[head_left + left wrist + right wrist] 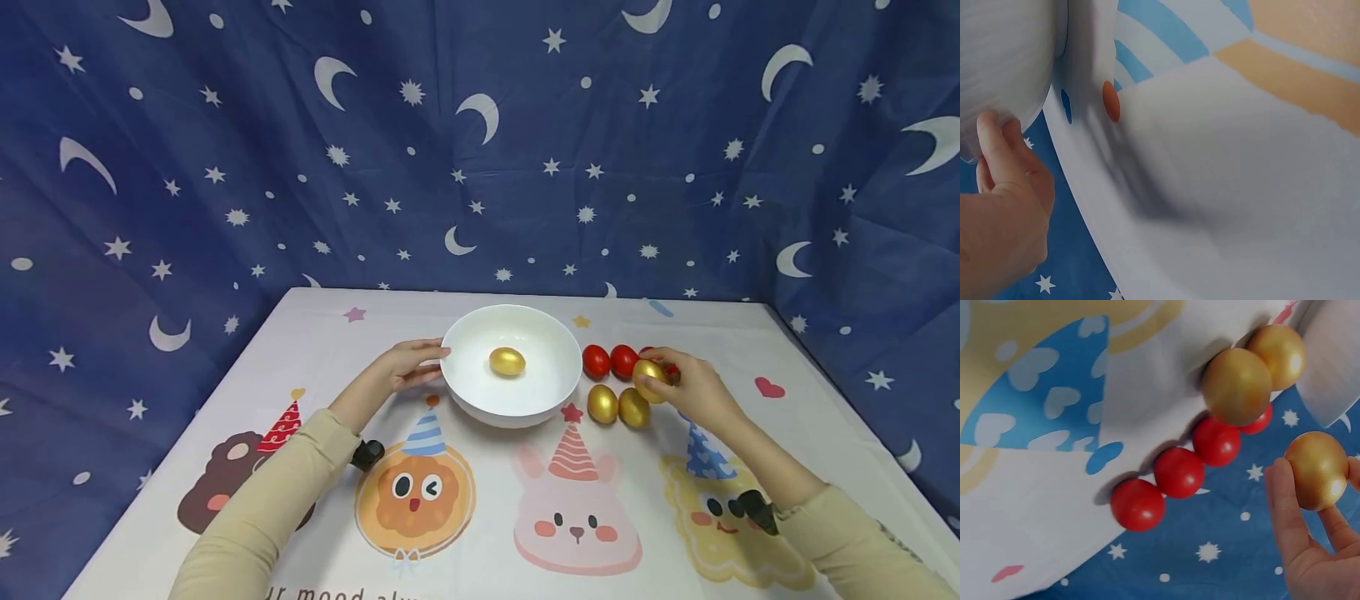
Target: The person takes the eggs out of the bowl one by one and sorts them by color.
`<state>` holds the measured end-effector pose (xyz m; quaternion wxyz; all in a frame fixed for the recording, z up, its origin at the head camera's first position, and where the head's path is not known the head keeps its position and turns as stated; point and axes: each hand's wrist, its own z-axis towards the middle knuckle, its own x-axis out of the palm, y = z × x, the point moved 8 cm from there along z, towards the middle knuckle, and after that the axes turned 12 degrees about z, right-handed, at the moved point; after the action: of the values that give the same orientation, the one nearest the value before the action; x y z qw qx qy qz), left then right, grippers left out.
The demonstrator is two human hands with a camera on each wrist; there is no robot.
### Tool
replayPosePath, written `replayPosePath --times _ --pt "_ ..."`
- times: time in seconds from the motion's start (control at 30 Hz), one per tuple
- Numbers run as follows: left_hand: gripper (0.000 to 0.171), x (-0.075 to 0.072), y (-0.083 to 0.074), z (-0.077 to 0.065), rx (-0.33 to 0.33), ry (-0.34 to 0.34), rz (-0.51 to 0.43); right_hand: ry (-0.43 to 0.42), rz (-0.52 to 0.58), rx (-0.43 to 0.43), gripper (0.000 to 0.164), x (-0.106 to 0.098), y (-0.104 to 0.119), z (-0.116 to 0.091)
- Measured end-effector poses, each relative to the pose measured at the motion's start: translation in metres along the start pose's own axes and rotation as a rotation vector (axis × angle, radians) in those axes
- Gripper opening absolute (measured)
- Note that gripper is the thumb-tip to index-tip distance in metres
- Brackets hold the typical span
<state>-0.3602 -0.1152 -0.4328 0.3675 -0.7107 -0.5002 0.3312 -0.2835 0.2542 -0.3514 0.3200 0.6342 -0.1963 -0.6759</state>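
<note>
A white bowl stands mid-table with one golden egg lying inside it. My left hand grips the bowl's left rim, thumb and fingers on its wall; the left wrist view shows the fingers against the bowl's side. Between the fingertips of my right hand is another golden egg, raised above the table in the right wrist view. Two more golden eggs lie just right of the bowl. Behind them runs a row of several red eggs, partly hidden by the right hand.
The white tablecloth carries printed cartoon figures, including a pink rabbit and an orange round face. A dark blue curtain with moons and stars hangs behind the table's far edge. Black straps with small devices sit at both wrists.
</note>
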Motion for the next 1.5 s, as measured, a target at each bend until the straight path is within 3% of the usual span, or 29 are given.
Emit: replayPosePath --times 0.4,0.83,1.5 --pt "0.055 0.001 -0.001 -0.003 0.013 -0.013 -0.014 0.014 -0.015 0.000 0.042 -0.009 -0.020 0.002" --pt "0.055 0.002 0.003 -0.004 0.012 -0.015 -0.027 0.070 -0.027 0.066 0.039 0.006 -0.052 0.006" --pt "0.054 0.000 0.003 -0.004 0.002 -0.033 -0.028 0.158 -0.040 0.157 0.033 0.022 -0.068 0.008"
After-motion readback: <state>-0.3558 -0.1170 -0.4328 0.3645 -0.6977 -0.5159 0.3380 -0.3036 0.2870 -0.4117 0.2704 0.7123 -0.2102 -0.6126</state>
